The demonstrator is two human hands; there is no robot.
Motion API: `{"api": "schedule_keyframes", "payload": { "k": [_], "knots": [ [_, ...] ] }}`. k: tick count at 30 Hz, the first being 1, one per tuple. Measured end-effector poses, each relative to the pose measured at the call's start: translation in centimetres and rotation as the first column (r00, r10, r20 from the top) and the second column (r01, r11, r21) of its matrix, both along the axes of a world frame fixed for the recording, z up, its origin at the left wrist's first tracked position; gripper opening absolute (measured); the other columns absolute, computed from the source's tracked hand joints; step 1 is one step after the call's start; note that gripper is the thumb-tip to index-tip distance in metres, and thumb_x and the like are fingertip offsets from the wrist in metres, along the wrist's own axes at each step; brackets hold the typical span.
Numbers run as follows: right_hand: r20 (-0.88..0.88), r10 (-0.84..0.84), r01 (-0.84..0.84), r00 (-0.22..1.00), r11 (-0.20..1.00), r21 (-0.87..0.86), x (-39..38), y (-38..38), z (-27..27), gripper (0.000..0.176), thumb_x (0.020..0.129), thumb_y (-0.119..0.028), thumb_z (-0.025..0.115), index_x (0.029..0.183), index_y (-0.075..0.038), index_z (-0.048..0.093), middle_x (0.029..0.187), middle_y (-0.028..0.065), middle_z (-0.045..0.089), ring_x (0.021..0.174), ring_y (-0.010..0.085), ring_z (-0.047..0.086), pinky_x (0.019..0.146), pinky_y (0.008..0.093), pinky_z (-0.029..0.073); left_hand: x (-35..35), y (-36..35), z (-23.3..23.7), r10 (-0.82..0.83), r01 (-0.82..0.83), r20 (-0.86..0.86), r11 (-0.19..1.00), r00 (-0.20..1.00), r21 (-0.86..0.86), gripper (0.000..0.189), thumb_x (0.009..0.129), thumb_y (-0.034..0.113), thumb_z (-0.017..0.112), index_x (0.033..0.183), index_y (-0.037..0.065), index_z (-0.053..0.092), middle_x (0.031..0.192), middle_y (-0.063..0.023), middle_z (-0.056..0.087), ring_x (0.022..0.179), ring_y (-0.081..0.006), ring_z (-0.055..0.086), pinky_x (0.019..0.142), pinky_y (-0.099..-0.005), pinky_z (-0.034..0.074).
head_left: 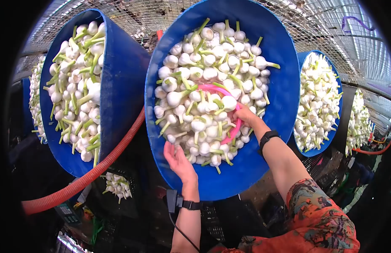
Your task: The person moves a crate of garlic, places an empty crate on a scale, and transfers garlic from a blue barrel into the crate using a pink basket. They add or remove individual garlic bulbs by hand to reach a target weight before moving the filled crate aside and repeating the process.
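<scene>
A large blue tub (223, 185) in front of me holds a heap of white garlic bulbs (210, 61) with short green stems, in what looks like water. My right hand (246, 115) is closed on the rim of a pink basket or bowl (232, 133), which sits sunk among the bulbs. Garlic fills and covers most of it, so its body is hidden. At the tub's near left side, my left hand (180, 163) is open, palm toward the garlic, fingers beside the nearest bulbs. Nothing shows in its grasp.
More blue tubs of garlic stand to the left (123, 63) and right (317, 149). A red corrugated hose (98, 170) curves between the left tub and mine. Below it lies a small pile of garlic (117, 185). A dark device with keys (69, 214) sits at lower left.
</scene>
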State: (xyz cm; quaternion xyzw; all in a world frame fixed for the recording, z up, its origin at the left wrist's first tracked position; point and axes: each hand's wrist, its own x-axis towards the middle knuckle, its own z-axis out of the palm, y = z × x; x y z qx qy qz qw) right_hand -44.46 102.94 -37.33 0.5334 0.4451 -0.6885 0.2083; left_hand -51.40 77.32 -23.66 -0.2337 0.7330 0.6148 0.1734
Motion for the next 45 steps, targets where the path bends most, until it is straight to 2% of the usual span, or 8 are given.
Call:
{"api": "schedule_keyframes", "payload": {
  "k": [11,17,19,21,27,37,41,45],
  "knots": [
    [-0.012,-0.045,0.045,0.999,0.999,0.001,3.5,2.5,12.9,0.069,0.062,0.012,0.049,0.125,-0.015,0.049,0.090,0.0062,0.058,0.073,0.0226,0.060,0.056,0.0372,0.054,-1.0,-1.8,4.5,-0.100,0.100,0.008,0.994,0.995,-0.037,0.045,0.090,0.005,0.053,0.133,0.004,0.039,0.135,-0.0132,0.041,0.125,-0.0243,0.039,0.103,-0.0344,0.033],
    [-0.067,-0.262,0.254,0.963,0.961,-0.107,6.5,2.4,20.0,0.065,0.064,0.015,0.049,0.126,-0.007,0.046,0.111,0.0126,0.058,0.095,0.0295,0.062,0.080,0.0431,0.055,-3.1,0.3,3.6,-0.286,0.286,0.015,0.953,0.958,-0.099,0.053,0.090,0.026,0.056,0.136,0.007,0.038,0.133,-0.0182,0.041,0.123,-0.0327,0.041,0.103,-0.0381,0.032],
    [-0.135,-0.307,0.293,0.942,0.949,-0.114,7.8,2.3,21.5,0.065,0.065,0.017,0.048,0.126,-0.005,0.046,0.116,0.0135,0.056,0.100,0.0302,0.060,0.084,0.0430,0.054,-4.3,1.8,4.0,-0.297,0.298,0.016,0.954,0.955,-0.033,0.056,0.092,0.034,0.052,0.139,0.007,0.034,0.135,-0.0184,0.040,0.126,-0.0304,0.038,0.105,-0.0366,0.030],
    [-0.162,-0.307,0.288,0.938,0.949,-0.131,7.5,1.6,24.8,0.065,0.066,0.018,0.048,0.126,-0.004,0.045,0.120,0.0147,0.054,0.106,0.0311,0.058,0.088,0.0435,0.052,-5.5,3.3,5.4,-0.271,0.149,0.137,0.809,0.953,0.568,0.056,0.096,0.035,0.046,0.141,0.006,0.028,0.137,-0.0134,0.038,0.124,-0.0232,0.041,0.102,-0.0332,0.034],
    [-0.200,-0.272,0.269,0.941,0.962,-0.042,6.2,-1.0,32.0,0.067,0.065,0.019,0.049,0.128,-0.001,0.042,0.123,0.0155,0.052,0.110,0.0319,0.055,0.092,0.0440,0.050,-5.8,3.5,10.0,-0.220,0.133,0.051,0.740,0.974,0.659,0.052,0.096,0.037,0.045,0.136,0.006,0.034,0.130,-0.0132,0.045,0.119,-0.0212,0.044,0.101,-0.0320,0.034],
    [-0.074,0.395,-0.317,0.916,0.823,0.472,0.9,-14.6,39.3,0.021,0.083,-0.015,0.061,0.103,-0.006,0.062,0.082,-0.0026,0.061,0.067,0.0058,0.055,0.057,0.0209,0.044,-4.1,-14.4,17.4,0.055,0.060,-0.226,0.880,0.972,0.472,0.051,0.095,0.035,0.047,0.135,0.003,0.037,0.133,-0.0150,0.043,0.121,-0.0254,0.043,0.103,-0.0336,0.032],
    [0.049,0.651,-0.569,0.758,0.623,0.536,-3.3,-25.9,40.6,0.025,0.084,-0.013,0.060,0.108,-0.004,0.060,0.082,-0.0003,0.061,0.066,0.0074,0.057,0.053,0.0232,0.046,-1.4,-27.2,19.1,0.306,-0.201,-0.115,0.821,0.945,0.535,0.051,0.096,0.033,0.047,0.135,0.003,0.035,0.129,-0.0130,0.044,0.119,-0.0204,0.044,0.102,-0.0316,0.034],
    [-0.349,0.821,-0.551,0.451,0.564,0.615,-6.7,-36.7,33.7,0.059,0.076,0.005,0.054,0.133,-0.002,0.041,0.104,0.0095,0.061,0.077,0.0126,0.060,0.057,0.0229,0.049,1.4,-40.4,17.2,0.564,-0.501,0.056,0.678,0.824,0.538,0.056,0.096,0.039,0.045,0.136,0.003,0.030,0.129,-0.0115,0.042,0.117,-0.0193,0.043,0.099,-0.0305,0.037]
  ]
}}
